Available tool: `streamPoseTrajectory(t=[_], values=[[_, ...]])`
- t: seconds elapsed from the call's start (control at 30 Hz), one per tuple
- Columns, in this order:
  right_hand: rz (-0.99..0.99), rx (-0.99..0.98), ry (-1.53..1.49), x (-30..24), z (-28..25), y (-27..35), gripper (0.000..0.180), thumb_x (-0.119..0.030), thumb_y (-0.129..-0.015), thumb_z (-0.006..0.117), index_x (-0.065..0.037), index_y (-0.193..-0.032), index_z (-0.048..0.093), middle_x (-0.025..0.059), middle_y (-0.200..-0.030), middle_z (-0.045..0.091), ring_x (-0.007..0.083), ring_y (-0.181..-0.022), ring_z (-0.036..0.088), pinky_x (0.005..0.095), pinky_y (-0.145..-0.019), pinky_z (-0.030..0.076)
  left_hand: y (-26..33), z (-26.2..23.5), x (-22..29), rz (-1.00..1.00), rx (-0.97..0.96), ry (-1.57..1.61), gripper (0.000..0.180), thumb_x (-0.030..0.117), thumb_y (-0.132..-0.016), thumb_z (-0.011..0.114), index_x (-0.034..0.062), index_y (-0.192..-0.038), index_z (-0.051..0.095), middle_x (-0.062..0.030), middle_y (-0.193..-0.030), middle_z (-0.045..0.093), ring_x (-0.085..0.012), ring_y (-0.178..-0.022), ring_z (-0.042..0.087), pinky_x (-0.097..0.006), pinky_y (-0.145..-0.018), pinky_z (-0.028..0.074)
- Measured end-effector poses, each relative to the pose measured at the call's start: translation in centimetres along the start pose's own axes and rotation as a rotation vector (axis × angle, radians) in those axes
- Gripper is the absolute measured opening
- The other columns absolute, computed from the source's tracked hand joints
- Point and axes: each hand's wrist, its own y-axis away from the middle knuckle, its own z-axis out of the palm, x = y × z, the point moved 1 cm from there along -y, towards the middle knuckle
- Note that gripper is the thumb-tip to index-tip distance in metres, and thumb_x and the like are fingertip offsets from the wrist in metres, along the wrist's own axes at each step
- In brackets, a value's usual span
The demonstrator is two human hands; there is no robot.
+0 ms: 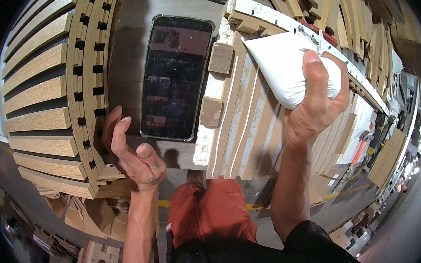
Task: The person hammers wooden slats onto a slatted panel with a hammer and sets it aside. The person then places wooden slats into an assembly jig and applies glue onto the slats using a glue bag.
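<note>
My right hand (318, 104) squeezes a white soft bag (282, 67), its pointed tip aimed left over a row of long wooden slats (242, 123) lying side by side with white lines along their gaps. My left hand (135, 155) hovers with fingers loosely curled and holds nothing, just left of a black phone (175, 77) that lies flat with its screen lit. Two small square wooden blocks (220, 58) sit between the phone and the slats.
A curved rack of wooden slats (42, 91) stands at the left. More curved wooden pieces (329, 1) pile up at the top right. A white-edged frame (280, 17) runs behind the bag. Cardboard and wood offcuts (99, 256) lie on the floor below.
</note>
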Motion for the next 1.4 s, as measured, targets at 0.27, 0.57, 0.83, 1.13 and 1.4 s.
streamPoseTrajectory(t=[0.27, 0.57, 0.83, 1.13, 1.4], values=[[0.014, -0.032, 0.025, -0.4, -0.5, 0.9, 0.018, -0.009, -0.082, 0.069, 0.004, -0.094, 0.063, 0.0115, -0.08, 0.066, 0.0148, -0.067, 0.064, 0.0268, -0.058, 0.054, 0.2, 0.0, -0.1, -0.009, 0.016, 0.019, 0.049, 0.036, -0.105, 0.021, -0.0012, -0.131, 0.037, -0.0201, -0.131, 0.046, -0.0322, -0.123, 0.045, -0.043, -0.107, 0.032], [0.071, -0.009, 0.001, -1.8, -1.9, 1.4, 0.021, -0.014, -0.084, 0.064, 0.004, -0.095, 0.062, 0.0125, -0.084, 0.065, 0.0187, -0.072, 0.066, 0.0291, -0.062, 0.054, 0.6, 0.2, 0.1, -0.063, 0.03, 0.036, 0.052, 0.04, -0.104, 0.023, -0.0029, -0.13, 0.038, -0.0211, -0.13, 0.046, -0.0321, -0.122, 0.046, -0.043, -0.106, 0.033], [0.143, 0.242, -0.145, -2.0, -4.8, 0.7, 0.019, -0.013, -0.084, 0.062, 0.002, -0.095, 0.061, 0.0088, -0.083, 0.063, 0.0149, -0.068, 0.061, 0.0257, -0.061, 0.051, 0.4, 0.1, -0.2, -0.024, 0.035, 0.031, 0.053, 0.042, -0.104, 0.022, -0.0009, -0.13, 0.038, -0.0215, -0.131, 0.046, -0.0338, -0.122, 0.046, -0.045, -0.107, 0.033], [0.05, 0.189, 0.025, -0.3, -4.1, -0.1, 0.016, -0.009, -0.084, 0.069, 0.002, -0.094, 0.062, 0.0093, -0.084, 0.065, 0.0143, -0.074, 0.062, 0.0273, -0.066, 0.053, 0.4, 0.3, -0.1, -0.024, 0.013, 0.008, 0.053, 0.043, -0.104, 0.021, 0.0002, -0.131, 0.036, -0.0212, -0.131, 0.045, -0.0335, -0.121, 0.045, -0.045, -0.107, 0.032], [0.011, 0.186, 0.09, 0.0, -4.0, -0.4, 0.014, -0.009, -0.085, 0.068, 0.002, -0.093, 0.062, 0.0086, -0.082, 0.064, 0.0135, -0.068, 0.061, 0.0272, -0.06, 0.054, 0.0, 0.4, 0.0, 0.003, 0.022, 0.033, 0.051, 0.042, -0.104, 0.021, 0.0008, -0.131, 0.036, -0.0206, -0.131, 0.045, -0.0326, -0.122, 0.044, -0.044, -0.108, 0.031]])
